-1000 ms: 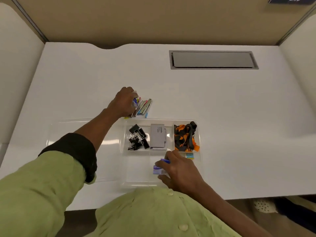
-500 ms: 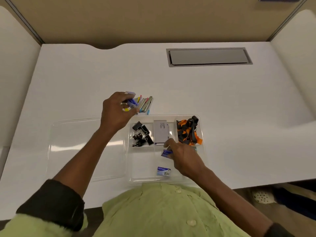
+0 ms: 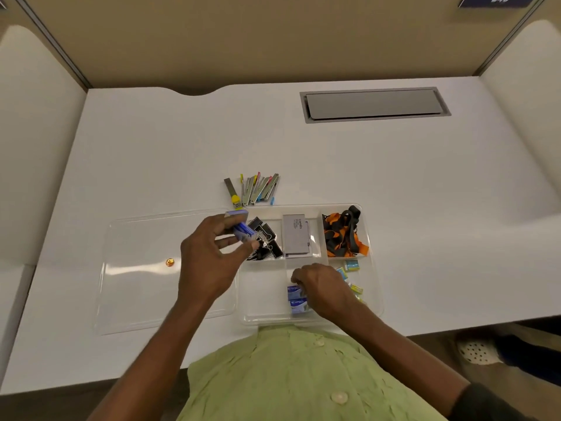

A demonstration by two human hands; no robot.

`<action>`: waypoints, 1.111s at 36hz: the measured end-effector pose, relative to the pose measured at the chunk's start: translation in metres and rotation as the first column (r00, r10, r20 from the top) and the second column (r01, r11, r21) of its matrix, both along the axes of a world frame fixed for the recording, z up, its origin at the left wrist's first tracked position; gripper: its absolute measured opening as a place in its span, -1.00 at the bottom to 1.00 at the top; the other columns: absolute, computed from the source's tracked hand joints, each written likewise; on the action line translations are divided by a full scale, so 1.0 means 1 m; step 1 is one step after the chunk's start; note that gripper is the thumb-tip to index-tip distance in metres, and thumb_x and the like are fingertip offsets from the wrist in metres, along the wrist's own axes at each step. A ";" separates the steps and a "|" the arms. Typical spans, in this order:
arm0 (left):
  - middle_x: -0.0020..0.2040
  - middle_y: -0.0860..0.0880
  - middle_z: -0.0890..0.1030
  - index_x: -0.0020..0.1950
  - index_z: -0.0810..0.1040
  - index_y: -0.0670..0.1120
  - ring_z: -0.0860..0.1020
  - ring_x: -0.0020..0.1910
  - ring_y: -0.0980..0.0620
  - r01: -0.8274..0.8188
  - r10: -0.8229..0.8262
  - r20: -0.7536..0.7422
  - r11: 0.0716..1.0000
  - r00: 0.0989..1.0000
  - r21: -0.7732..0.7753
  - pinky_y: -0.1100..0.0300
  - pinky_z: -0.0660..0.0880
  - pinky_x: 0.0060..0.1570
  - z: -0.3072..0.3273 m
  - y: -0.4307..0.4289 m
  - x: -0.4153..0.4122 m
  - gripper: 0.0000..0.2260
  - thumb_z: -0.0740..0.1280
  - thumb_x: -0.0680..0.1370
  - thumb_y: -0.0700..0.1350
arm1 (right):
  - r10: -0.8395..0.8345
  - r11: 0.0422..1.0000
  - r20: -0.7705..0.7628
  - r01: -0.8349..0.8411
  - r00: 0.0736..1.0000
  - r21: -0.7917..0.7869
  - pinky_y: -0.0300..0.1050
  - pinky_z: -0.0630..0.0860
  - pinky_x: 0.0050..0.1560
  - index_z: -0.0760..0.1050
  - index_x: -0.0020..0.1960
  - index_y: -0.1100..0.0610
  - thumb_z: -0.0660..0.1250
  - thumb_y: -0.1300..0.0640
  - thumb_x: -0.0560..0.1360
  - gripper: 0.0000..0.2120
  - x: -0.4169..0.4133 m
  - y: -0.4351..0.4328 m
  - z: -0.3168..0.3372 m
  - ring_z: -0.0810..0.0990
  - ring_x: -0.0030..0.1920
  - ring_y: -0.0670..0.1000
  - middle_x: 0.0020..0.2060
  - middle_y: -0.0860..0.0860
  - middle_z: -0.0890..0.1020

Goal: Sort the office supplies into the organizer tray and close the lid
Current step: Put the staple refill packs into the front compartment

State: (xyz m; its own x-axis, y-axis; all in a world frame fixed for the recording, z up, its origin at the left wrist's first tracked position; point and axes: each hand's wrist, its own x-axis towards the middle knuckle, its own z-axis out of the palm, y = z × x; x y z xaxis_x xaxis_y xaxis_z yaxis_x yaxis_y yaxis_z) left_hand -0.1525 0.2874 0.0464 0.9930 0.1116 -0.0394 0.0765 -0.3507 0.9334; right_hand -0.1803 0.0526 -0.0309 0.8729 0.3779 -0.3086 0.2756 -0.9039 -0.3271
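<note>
Seen from above, a person in a green shirt (image 3: 303, 375) works at a white desk (image 3: 182, 147), with a clear organizer tray (image 3: 375, 287) as the ref point. In the tray's near row, the right hand (image 3: 326, 291) rests fingers curled on two small blue boxes (image 3: 297, 300) stacked side by side in the middle compartment; whether it grips them or only touches can't be told. Small yellow/blue packets (image 3: 352, 265) lie in the near compartment to the right. The tray's clear lid (image 3: 136, 268) lies open flat on the tray's left, with a small orange item (image 3: 170, 262) on it. Over the tray's far-left compartment, the left hand (image 3: 209, 259) pinches another blue box (image 3: 241, 227) between thumb & fingers, above a heap of black binder clips (image 3: 267, 241). Far-middle compartment: a grey box (image 3: 297, 235). Far-right compartment: black & orange lanyards (image 3: 344, 235). Just beyond the tray's far edge, on the desk, lies a bunch of staple strips & coloured bits (image 3: 253, 189). Farther back, a grey cable hatch (image 3: 375, 104) sits in the desk.
</note>
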 end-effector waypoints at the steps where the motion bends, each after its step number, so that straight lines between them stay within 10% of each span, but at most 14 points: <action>1: 0.24 0.05 0.69 0.32 0.71 -0.02 0.72 0.15 0.02 0.012 -0.012 0.002 1.000 1.000 -0.010 0.09 0.68 0.19 0.002 -0.002 0.000 -0.54 0.66 0.43 -0.18 | -0.021 0.999 -0.017 0.022 1.000 0.029 -0.06 0.61 0.13 0.62 0.23 0.13 0.40 0.24 0.56 -0.75 -0.001 -0.001 0.001 0.66 0.07 0.05 0.11 0.07 0.70; 5: 0.20 0.08 0.72 0.28 0.72 0.03 0.72 0.13 0.08 0.069 -0.071 -0.025 0.995 0.997 -0.075 0.20 0.68 0.14 0.008 -0.014 -0.003 -0.56 0.66 0.43 -0.19 | -0.290 0.945 0.095 0.270 0.952 0.187 -0.08 0.66 0.04 0.66 0.19 0.13 0.44 0.30 0.53 -0.74 -0.005 -0.007 0.015 0.69 -0.04 0.00 0.07 0.04 0.72; 9: 0.07 0.08 0.78 0.16 0.77 0.12 0.74 0.07 0.09 0.082 -0.132 -0.200 0.966 0.971 -0.244 0.20 0.68 0.09 0.011 -0.030 -0.012 -0.61 0.69 0.38 -0.12 | -0.554 0.675 -0.067 0.495 0.830 0.548 -0.12 0.71 -0.15 0.65 0.12 0.02 0.46 0.24 0.54 -0.80 -0.003 -0.007 0.043 0.70 -0.18 -0.10 -0.08 -0.12 0.72; 13: 0.05 -0.10 0.79 0.14 0.78 0.00 0.75 0.10 -0.11 -0.018 -0.197 -0.385 0.873 0.902 -0.488 -0.07 0.66 0.24 0.010 -0.044 -0.020 -0.68 0.65 0.40 -0.15 | -0.507 0.517 -0.081 0.378 0.858 0.768 -0.16 0.69 -0.21 0.60 0.15 0.01 0.54 0.28 0.43 -0.65 -0.007 -0.001 0.072 0.71 -0.04 0.00 0.01 -0.12 0.66; 18: 0.06 -0.21 0.78 0.15 0.78 -0.10 0.76 0.09 -0.22 -0.109 -0.231 -0.467 0.798 0.853 -0.593 -0.04 0.69 0.15 0.009 -0.050 -0.027 -0.60 0.65 0.32 -0.09 | -0.375 0.685 0.202 0.123 0.905 0.718 -0.24 0.62 -0.25 0.61 0.19 0.15 0.58 0.17 0.42 -0.63 -0.019 0.009 0.077 0.61 0.00 0.00 0.06 0.01 0.59; 28: -0.06 -0.02 0.80 -0.03 0.79 0.05 0.78 -0.02 -0.03 -0.162 -0.036 -0.458 0.909 0.888 -0.385 0.06 0.69 0.06 -0.001 -0.044 -0.031 -0.65 0.61 0.30 0.23 | -0.614 0.657 0.178 0.374 0.769 0.654 -0.50 0.51 -0.20 0.57 0.12 0.05 0.59 0.12 0.44 -0.69 -0.008 -0.011 0.063 0.66 -0.16 -0.24 -0.14 -0.17 0.67; 33: -0.16 -0.06 0.79 -0.10 0.71 -0.10 0.78 -0.15 -0.01 -0.199 0.059 -0.441 0.939 0.896 -0.279 0.12 0.71 -0.11 -0.007 -0.031 -0.026 -0.61 0.58 0.36 0.21 | -0.217 0.949 0.333 0.118 0.918 0.294 -0.10 0.66 -0.11 0.66 0.12 0.09 0.52 0.19 0.50 -0.80 -0.001 -0.019 0.039 0.66 -0.04 -0.03 -0.04 -0.01 0.69; 40: -0.26 -0.07 0.75 -0.10 0.63 -0.12 0.76 -0.30 -0.03 -0.197 0.105 -0.434 0.965 0.895 -0.172 0.09 0.70 -0.21 -0.013 -0.029 -0.026 -0.69 0.66 0.40 0.02 | 0.145 0.989 0.291 -0.144 0.946 -0.025 -0.09 0.64 -0.18 0.65 0.19 0.11 0.59 0.18 0.39 -0.62 -0.009 0.000 0.010 0.63 -0.09 0.03 -0.08 0.03 0.68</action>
